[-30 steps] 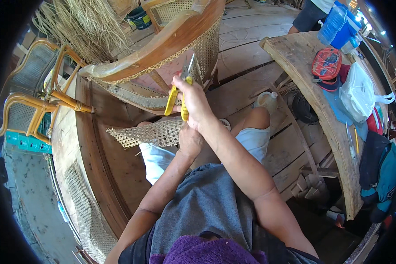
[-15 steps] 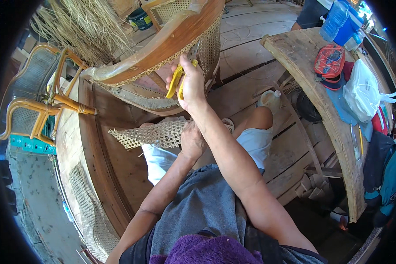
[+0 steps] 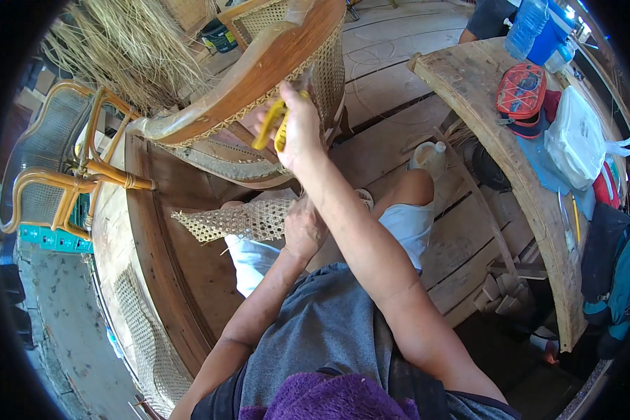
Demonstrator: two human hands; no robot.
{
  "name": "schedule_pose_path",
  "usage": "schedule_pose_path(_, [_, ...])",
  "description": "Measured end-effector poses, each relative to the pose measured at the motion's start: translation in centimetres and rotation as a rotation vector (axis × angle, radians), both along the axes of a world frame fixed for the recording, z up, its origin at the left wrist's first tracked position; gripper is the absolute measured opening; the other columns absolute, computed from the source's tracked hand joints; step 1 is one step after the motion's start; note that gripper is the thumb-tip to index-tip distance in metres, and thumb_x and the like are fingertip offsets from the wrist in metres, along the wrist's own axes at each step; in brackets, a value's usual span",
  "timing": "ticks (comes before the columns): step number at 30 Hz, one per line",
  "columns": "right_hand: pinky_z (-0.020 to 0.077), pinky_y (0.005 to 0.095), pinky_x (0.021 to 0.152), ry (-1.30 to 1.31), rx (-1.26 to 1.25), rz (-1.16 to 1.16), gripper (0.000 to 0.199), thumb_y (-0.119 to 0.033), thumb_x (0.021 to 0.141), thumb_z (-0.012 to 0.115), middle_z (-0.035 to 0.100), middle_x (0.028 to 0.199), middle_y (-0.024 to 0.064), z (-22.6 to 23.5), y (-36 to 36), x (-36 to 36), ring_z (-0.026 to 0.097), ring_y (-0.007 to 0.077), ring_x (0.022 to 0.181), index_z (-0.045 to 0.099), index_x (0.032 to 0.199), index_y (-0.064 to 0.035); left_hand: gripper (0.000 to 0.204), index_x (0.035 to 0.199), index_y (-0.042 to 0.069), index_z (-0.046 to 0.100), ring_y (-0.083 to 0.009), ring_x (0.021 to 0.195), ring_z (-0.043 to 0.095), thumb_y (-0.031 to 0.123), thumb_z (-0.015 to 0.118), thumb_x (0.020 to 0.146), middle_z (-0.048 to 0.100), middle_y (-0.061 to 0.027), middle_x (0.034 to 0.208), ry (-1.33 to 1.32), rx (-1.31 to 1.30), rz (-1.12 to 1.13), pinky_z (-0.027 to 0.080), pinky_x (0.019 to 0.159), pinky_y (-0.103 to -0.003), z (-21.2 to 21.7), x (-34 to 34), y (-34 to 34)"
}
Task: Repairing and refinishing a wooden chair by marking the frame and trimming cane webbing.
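My right hand (image 3: 301,133) is closed around a yellow two-handled tool (image 3: 271,126) of pliers or snips type, held against the upper back of a wooden chair frame (image 3: 259,70). The tool's jaws are hidden or too blurred to make out. Woven cane webbing (image 3: 332,77) covers that part of the chair, with a laced edge along the wooden rail. Lower down, my left hand (image 3: 303,227) grips one end of a loose strip of cane webbing (image 3: 238,219), which spreads left above my lap. My right forearm passes over part of the left hand.
A wooden bench (image 3: 497,140) at right bears a red case (image 3: 521,91), a white plastic bag (image 3: 574,140) and a blue jug. Rattan chairs (image 3: 45,161) stand at left beside a wooden platform (image 3: 164,259). Bundled cane strands (image 3: 119,52) lie at the back.
My right hand and the yellow tool have shifted slightly left. The left hand stays on the webbing strip, almost unmoved. The whole view has turned a little.
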State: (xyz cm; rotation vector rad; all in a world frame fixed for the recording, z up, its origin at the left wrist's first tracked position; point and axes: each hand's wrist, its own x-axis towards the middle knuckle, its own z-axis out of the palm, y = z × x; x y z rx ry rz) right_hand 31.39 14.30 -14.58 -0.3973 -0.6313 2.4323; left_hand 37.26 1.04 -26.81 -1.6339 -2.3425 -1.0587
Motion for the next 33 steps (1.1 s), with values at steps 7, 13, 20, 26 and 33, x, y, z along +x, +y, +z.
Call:
schedule_pose_path(7, [0.0478, 0.0314, 0.052, -0.121, 0.173, 0.060, 0.024, -0.027, 0.096, 0.059, 0.057, 0.083, 0.0028, -2.0, -1.1, 2.1, 0.058, 0.0137, 0.061, 0.054, 0.109, -0.0076, 0.028, 0.097, 0.001, 0.055, -0.0365, 0.074, 0.061, 0.015, 0.069, 0.078, 0.060, -0.0167, 0.079, 0.023, -0.009, -0.022, 0.046, 0.073, -0.046, -1.0, -0.3, 0.5])
schedule_pose_path(13, [0.0518, 0.0365, 0.070, -0.327, 0.357, 0.100, 0.038, -0.034, 0.093, 0.065, 0.061, 0.104, 0.0058, -3.0, -0.3, 4.5, 0.062, 0.0168, 0.089, 0.054, 0.119, -0.0080, 0.035, 0.102, 0.001, 0.054, -0.0343, 0.075, 0.060, 0.008, 0.069, 0.071, 0.060, -0.0157, 0.080, 0.058, -0.033, -0.033, 0.046, 0.074, -0.044, -1.1, 0.0, 1.1])
schedule_pose_path(20, [0.0384, 0.0751, 0.092, -0.189, 0.042, 0.231, 0.043, -0.037, 0.099, 0.053, 0.056, 0.114, 0.0123, 0.1, 4.3, 2.0, 0.058, 0.0319, 0.104, 0.044, 0.130, -0.0091, 0.080, 0.140, -0.006, 0.040, -0.0314, 0.074, 0.063, -0.004, 0.059, 0.062, 0.062, -0.0150, 0.080, 0.060, -0.091, 0.019, 0.047, 0.070, -0.042, -0.3, 0.5, 1.6])
schedule_pose_path(26, [0.0517, 0.0592, 0.078, -0.133, 0.089, 0.120, 0.034, -0.038, 0.100, 0.051, 0.058, 0.098, 0.0126, -0.2, 4.9, 0.0, 0.062, 0.0271, 0.088, 0.052, 0.115, -0.0073, 0.076, 0.141, -0.005, 0.040, -0.0301, 0.072, 0.063, -0.005, 0.055, 0.066, 0.063, -0.0143, 0.079, 0.085, -0.041, 0.031, 0.046, 0.067, -0.041, -0.6, 0.6, 2.0])
schedule_pose_path(33, [0.0447, 0.0320, 0.046, -0.032, 0.020, 0.024, 0.017, -0.025, 0.096, 0.057, 0.053, 0.076, 0.0032, -1.2, 4.3, 2.1, 0.054, 0.0143, 0.052, 0.053, 0.103, -0.0103, 0.074, 0.140, -0.006, 0.041, -0.0307, 0.075, 0.064, -0.005, 0.054, 0.067, 0.064, -0.0155, 0.081, 0.052, -0.095, 0.008, 0.046, 0.067, -0.042, -0.8, 0.8, 1.9])
